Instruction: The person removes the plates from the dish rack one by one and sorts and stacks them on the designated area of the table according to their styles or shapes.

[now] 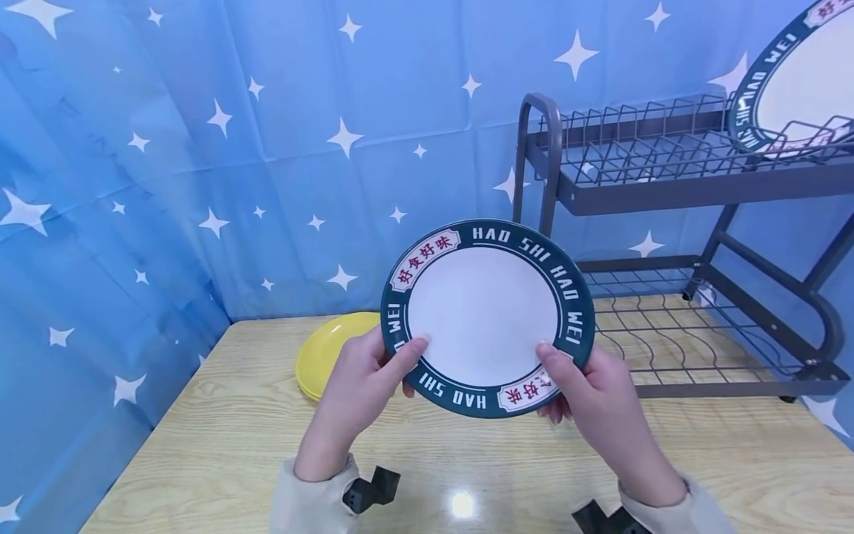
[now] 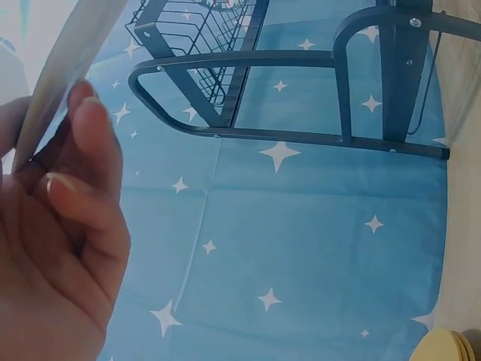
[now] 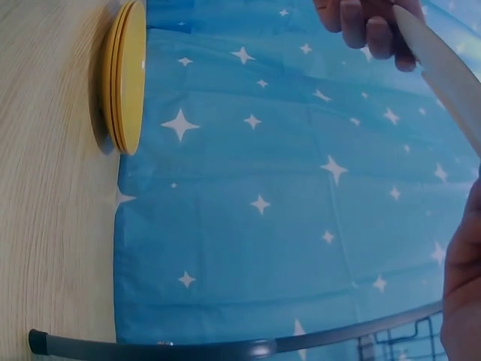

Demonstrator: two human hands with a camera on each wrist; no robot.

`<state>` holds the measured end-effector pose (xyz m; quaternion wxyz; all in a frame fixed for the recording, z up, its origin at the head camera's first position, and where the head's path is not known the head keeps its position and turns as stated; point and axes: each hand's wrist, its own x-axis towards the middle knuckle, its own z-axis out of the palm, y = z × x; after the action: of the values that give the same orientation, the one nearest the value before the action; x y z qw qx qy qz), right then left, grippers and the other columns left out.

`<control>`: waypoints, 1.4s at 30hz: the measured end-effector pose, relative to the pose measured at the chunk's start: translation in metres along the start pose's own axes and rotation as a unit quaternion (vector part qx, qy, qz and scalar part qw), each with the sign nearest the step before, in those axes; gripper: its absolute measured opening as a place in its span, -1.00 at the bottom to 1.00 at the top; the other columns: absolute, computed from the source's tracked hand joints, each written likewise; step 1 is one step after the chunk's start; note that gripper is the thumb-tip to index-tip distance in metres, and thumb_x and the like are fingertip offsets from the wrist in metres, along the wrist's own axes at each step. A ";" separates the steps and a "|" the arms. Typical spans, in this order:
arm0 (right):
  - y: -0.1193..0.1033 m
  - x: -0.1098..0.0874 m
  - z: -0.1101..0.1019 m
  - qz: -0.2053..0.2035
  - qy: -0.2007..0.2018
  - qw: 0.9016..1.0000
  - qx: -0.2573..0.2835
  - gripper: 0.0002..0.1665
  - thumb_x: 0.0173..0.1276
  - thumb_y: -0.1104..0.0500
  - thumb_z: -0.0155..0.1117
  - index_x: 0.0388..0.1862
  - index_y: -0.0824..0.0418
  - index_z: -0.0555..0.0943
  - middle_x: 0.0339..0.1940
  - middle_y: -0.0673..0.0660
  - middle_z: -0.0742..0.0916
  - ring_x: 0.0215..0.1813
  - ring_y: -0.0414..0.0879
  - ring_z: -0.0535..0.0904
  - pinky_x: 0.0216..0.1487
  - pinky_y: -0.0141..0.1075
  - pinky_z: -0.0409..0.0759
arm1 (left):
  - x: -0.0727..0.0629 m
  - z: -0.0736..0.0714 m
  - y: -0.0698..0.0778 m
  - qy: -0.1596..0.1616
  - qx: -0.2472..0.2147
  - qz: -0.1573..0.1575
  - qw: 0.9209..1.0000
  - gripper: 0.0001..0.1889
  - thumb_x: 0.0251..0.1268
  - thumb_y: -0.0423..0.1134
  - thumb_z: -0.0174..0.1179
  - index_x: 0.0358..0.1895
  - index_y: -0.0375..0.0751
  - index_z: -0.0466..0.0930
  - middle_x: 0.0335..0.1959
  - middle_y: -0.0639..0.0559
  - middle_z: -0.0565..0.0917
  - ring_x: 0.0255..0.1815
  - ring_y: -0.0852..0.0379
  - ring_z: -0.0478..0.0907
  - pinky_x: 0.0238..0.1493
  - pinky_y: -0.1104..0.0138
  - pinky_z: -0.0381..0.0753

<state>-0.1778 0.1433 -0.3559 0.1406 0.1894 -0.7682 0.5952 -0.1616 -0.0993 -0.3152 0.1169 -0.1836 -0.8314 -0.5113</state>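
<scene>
A white plate (image 1: pixel 483 315) with a dark green lettered rim is held up in front of the body, its face tilted toward the head camera. My left hand (image 1: pixel 367 378) grips its lower left edge, thumb on the face and fingers behind. On the lower right edge, my right hand (image 1: pixel 597 400) pinches the rim the same way. In the left wrist view the plate (image 2: pixel 60 75) appears nearly edge-on above the left hand (image 2: pixel 60 226). The right wrist view shows the plate's underside (image 3: pixel 443 75) and part of the right hand (image 3: pixel 462 278) at the frame edge.
Yellow plates (image 3: pixel 124 79) lie stacked on the wooden table (image 1: pixel 220 423) at the back left, partly behind the left hand. A dark two-tier dish rack (image 1: pixel 667 196) stands at the right, with a matching green-rimmed plate (image 1: pixel 810 85) upright on its top tier. A blue starred curtain (image 1: pixel 300 148) hangs behind.
</scene>
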 end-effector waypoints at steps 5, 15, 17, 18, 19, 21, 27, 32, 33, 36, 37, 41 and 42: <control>0.002 0.000 0.000 0.007 0.002 1.000 -0.010 -0.74 0.39 0.11 -0.04 -0.09 0.22 0.49 -0.51 0.06 0.66 -0.73 -0.07 0.48 -0.70 -0.28 0.49 | -0.001 0.002 -0.002 -0.002 -0.019 -0.017 1.000 -0.81 0.29 -0.19 0.03 -0.10 -0.13 0.49 -0.57 0.08 0.59 -0.63 0.06 0.49 -0.55 0.34 0.46; 0.003 -0.001 0.000 -0.011 0.010 1.000 -0.011 -0.76 0.40 0.14 -0.06 -0.12 0.24 0.49 -0.52 0.06 0.66 -0.74 -0.08 0.46 -0.72 -0.28 0.46 | 0.002 0.003 -0.006 -0.008 -0.038 -0.023 0.999 -0.81 0.29 -0.14 0.03 -0.14 -0.13 0.52 -0.58 0.06 0.60 -0.64 0.04 0.49 -0.56 0.34 0.44; 0.003 0.000 -0.001 -0.008 0.013 1.000 -0.020 -0.75 0.39 0.13 -0.04 -0.10 0.22 0.49 -0.50 0.05 0.66 -0.72 -0.08 0.46 -0.69 -0.29 0.47 | 0.004 0.005 -0.010 -0.010 -0.054 -0.029 0.998 -0.79 0.29 -0.13 0.03 -0.13 -0.14 0.51 -0.56 0.04 0.61 -0.66 0.04 0.48 -0.59 0.34 0.42; 0.004 0.000 -0.001 -0.005 0.014 1.000 -0.025 -0.75 0.39 0.11 -0.03 -0.08 0.21 0.48 -0.49 0.05 0.66 -0.70 -0.08 0.47 -0.68 -0.30 0.48 | 0.004 0.006 -0.011 -0.011 -0.065 -0.032 0.997 -0.78 0.29 -0.12 0.03 -0.12 -0.14 0.51 -0.55 0.03 0.61 -0.67 0.03 0.48 -0.61 0.35 0.42; 0.004 0.001 -0.001 -0.003 0.016 0.999 -0.031 -0.74 0.39 0.10 -0.03 -0.07 0.21 0.48 -0.48 0.05 0.66 -0.69 -0.08 0.47 -0.67 -0.30 0.48 | 0.005 0.007 -0.013 -0.011 -0.075 -0.036 0.996 -0.77 0.29 -0.12 0.02 -0.11 -0.14 0.50 -0.53 0.01 0.62 -0.67 0.03 0.47 -0.63 0.36 0.40; 0.005 0.002 -0.003 0.003 0.024 0.999 -0.038 -0.74 0.38 0.08 -0.02 -0.07 0.19 0.47 -0.49 0.06 0.64 -0.67 -0.07 0.46 -0.65 -0.30 0.48 | 0.006 0.010 -0.017 -0.009 -0.097 -0.043 0.994 -0.75 0.30 -0.10 0.01 -0.09 -0.15 0.49 -0.52 -0.01 0.63 -0.69 0.03 0.46 -0.66 0.38 0.38; 0.009 0.006 -0.016 -0.026 0.053 0.996 -0.068 -0.68 0.39 0.10 -0.05 0.08 0.09 0.45 -0.55 0.05 0.58 -0.63 -0.10 0.47 -0.64 -0.33 0.48 | 0.010 0.014 -0.037 -0.018 -0.150 -0.071 0.986 -0.73 0.31 -0.09 -0.01 -0.03 -0.11 0.46 -0.50 -0.08 0.61 -0.72 0.06 0.43 -0.69 0.43 0.31; 0.009 0.010 -0.041 -0.094 0.100 0.985 -0.102 -0.66 0.39 0.24 -0.07 0.10 0.12 0.46 -0.57 0.07 0.57 -0.62 -0.14 0.45 -0.64 -0.40 0.43 | 0.017 0.020 -0.067 0.001 -0.173 -0.103 0.980 -0.64 0.23 0.05 0.03 -0.01 -0.06 0.47 -0.47 -0.10 0.61 -0.69 0.04 0.43 -0.68 0.42 0.30; 0.008 0.010 -0.047 -0.099 0.120 0.982 -0.106 -0.67 0.38 0.25 -0.07 0.09 0.13 0.47 -0.57 0.07 0.57 -0.63 -0.14 0.45 -0.65 -0.42 0.41 | 0.019 0.021 -0.075 0.007 -0.174 -0.108 0.979 -0.62 0.21 0.08 0.05 -0.02 -0.06 0.47 -0.48 -0.11 0.61 -0.69 0.03 0.43 -0.68 0.42 0.29; 0.006 0.009 -0.063 -0.090 0.191 0.970 -0.121 -0.66 0.37 0.26 -0.05 0.09 0.13 0.48 -0.55 0.07 0.59 -0.64 -0.17 0.44 -0.65 -0.47 0.38 | 0.023 0.028 -0.097 0.018 -0.175 -0.127 0.976 -0.58 0.16 0.13 0.06 -0.03 -0.05 0.48 -0.51 -0.12 0.60 -0.69 0.02 0.43 -0.68 0.43 0.30; 0.006 0.008 -0.068 -0.085 0.214 0.965 -0.128 -0.66 0.37 0.25 -0.05 0.09 0.12 0.48 -0.54 0.05 0.59 -0.63 -0.18 0.44 -0.65 -0.48 0.38 | 0.024 0.031 -0.104 0.017 -0.175 -0.134 0.975 -0.58 0.15 0.15 0.06 -0.04 -0.04 0.49 -0.51 -0.12 0.60 -0.69 0.03 0.43 -0.68 0.43 0.30; 0.006 0.009 -0.084 -0.069 0.286 0.942 -0.162 -0.63 0.37 0.20 -0.06 0.13 0.02 0.45 -0.50 -0.07 0.58 -0.60 -0.26 0.44 -0.60 -0.56 0.36 | 0.026 0.041 -0.131 0.003 -0.173 -0.170 0.970 -0.57 0.14 0.17 0.06 -0.05 -0.02 0.50 -0.51 -0.11 0.60 -0.69 0.09 0.43 -0.68 0.43 0.31; 0.007 0.010 -0.087 -0.067 0.296 0.937 -0.172 -0.63 0.37 0.19 -0.07 0.14 -0.01 0.44 -0.49 -0.10 0.57 -0.59 -0.28 0.43 -0.59 -0.57 0.35 | 0.026 0.043 -0.136 -0.001 -0.174 -0.181 0.968 -0.57 0.13 0.18 0.06 -0.06 -0.01 0.50 -0.52 -0.11 0.60 -0.69 0.11 0.43 -0.67 0.43 0.32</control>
<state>-0.1907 0.2276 -0.3356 0.4317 0.0291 -0.7682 0.4719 -0.2430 -0.1121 -0.4341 -0.0122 -0.0477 -0.7493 -0.6604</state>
